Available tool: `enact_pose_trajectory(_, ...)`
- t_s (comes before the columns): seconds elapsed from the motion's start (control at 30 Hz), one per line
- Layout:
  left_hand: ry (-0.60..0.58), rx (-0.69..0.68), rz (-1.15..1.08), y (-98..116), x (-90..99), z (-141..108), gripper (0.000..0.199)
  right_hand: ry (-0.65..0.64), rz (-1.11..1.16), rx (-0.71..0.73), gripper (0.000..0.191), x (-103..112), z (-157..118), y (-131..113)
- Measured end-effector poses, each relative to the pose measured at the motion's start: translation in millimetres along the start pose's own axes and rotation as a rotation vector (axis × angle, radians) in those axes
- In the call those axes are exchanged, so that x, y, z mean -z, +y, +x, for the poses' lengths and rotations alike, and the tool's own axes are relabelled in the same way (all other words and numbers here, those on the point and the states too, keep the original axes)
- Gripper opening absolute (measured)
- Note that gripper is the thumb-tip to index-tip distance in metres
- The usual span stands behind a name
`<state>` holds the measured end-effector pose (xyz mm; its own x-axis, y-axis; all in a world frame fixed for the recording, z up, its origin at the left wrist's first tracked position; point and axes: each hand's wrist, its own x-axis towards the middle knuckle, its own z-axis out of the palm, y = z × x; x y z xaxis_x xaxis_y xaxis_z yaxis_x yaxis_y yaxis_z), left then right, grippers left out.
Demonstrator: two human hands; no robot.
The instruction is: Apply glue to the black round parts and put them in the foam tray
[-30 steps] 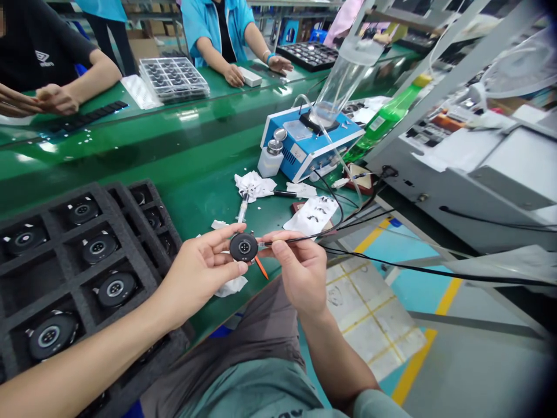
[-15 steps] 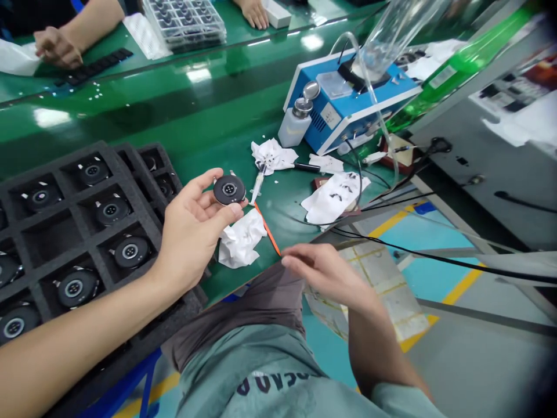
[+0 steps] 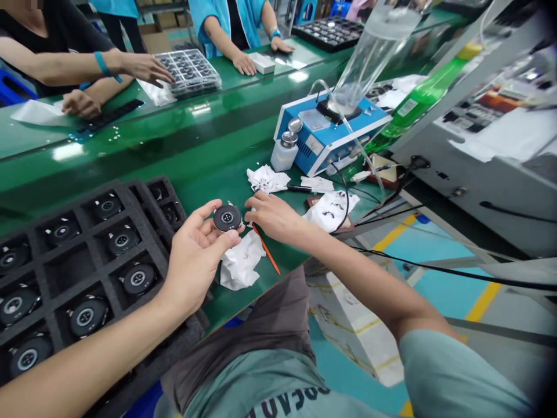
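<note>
My left hand [image 3: 195, 249] holds a round black watch body [image 3: 227, 217] between thumb and fingers, its sensor side facing up. My right hand [image 3: 274, 216] is just right of it, fingers curled down on the syringe [image 3: 252, 216], which they mostly hide. Below that hand an orange stick-like tool [image 3: 267, 251] lies on the green bench. A crumpled white tissue [image 3: 242, 261] rests under the watch body. To the left, a black foam tray [image 3: 72, 268] holds several similar watch bodies in its compartments; one compartment beside them is bare.
Behind my right hand are a stained tissue [image 3: 267, 177], a black pen-like object [image 3: 299, 188], a pump bottle [image 3: 285, 152] and a blue machine [image 3: 322, 136]. A green bottle [image 3: 407, 110] leans at right. Cables cross the bench edge. Co-workers' hands [image 3: 150, 68] are across the bench.
My right hand has moved from the bench's front edge up and left onto the syringe. The left hand still holds the watch body. The view has tilted up, showing more of the co-workers.
</note>
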<state>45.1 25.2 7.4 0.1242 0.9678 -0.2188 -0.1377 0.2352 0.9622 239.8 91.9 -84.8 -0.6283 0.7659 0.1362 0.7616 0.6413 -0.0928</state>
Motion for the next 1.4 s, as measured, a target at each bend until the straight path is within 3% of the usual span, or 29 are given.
enact_pose_trajectory(0.07, -0.001, 0.009, -0.004, 0.3, 0.2, -0.4, 0.066, 0.07, 0.074, 0.044, 0.032, -1.1, -5.5, 5.3)
enact_pose_trajectory(0.13, -0.008, 0.021, -0.011, 0.1, 0.6, -0.2, 0.067, 0.229, 0.232, 0.021, 0.033, -1.3, -10.4, 11.1)
enact_pose_trajectory(0.27, -0.05, 0.042, -0.01, -1.4, 2.2, -0.1, 0.066, 0.678, 0.615, -0.243, 0.024, -2.1, -12.2, 25.0)
enact_pose_trajectory(0.37, -0.086, 0.051, -0.002, -1.6, 2.7, -1.2, 0.064, 0.786, 0.832, -0.376, 0.027, 1.8, -9.4, 31.4)
enact_pose_trajectory(0.47, -0.115, 0.074, 0.007, -1.0, 2.3, -2.6, 0.062, 1.002, 1.052, -0.362, 0.025, 21.8, -9.5, 23.0)
enact_pose_trajectory(0.6, -0.134, 0.116, 0.022, -0.6, 1.4, -3.3, 0.062, 1.241, 1.365, -0.268, 0.004, 73.9, -18.8, -16.0)
enact_pose_trajectory(0.73, -0.171, 0.137, 0.02, -1.9, 1.1, -3.1, 0.06, 1.217, 1.552, -0.271, 0.012, 116.8, -31.2, -54.4)
enact_pose_trajectory(0.8, -0.191, 0.139, 0.015, -2.9, 1.4, -3.2, 0.061, 1.127, 1.601, -0.231, 0.032, 125.1, -35.9, -62.4)
enact_pose_trajectory(0.9, -0.208, 0.137, 0.022, -4.8, 2.1, -3.8, 0.061, 0.93, 1.629, -0.166, 0.061, 125.7, -39.1, -62.3)
enact_pose_trajectory(0.97, -0.217, 0.131, 0.028, -6.2, 2.5, -4.1, 0.062, 0.849, 1.63, -0.082, 0.069, 122.6, -38.0, -59.2)
enact_pose_trajectory(1.07, -0.231, 0.124, 0.024, -7.8, 2.9, -4.6, 0.061, 0.812, 1.66, 0.059, 0.07, 117.0, -33.2, -55.9)
enact_pose_trajectory(1.2, -0.242, 0.126, 0.018, -8.3, 2.6, -4.9, 0.061, 0.799, 1.7, 0.141, 0.067, 112.0, -29.2, -54.7)
enact_pose_trajectory(1.4, -0.242, 0.133, 0.016, -7.6, 2.3, -5.1, 0.06, 0.733, 1.704, 0.079, 0.065, 112.6, -32.4, -53.7)
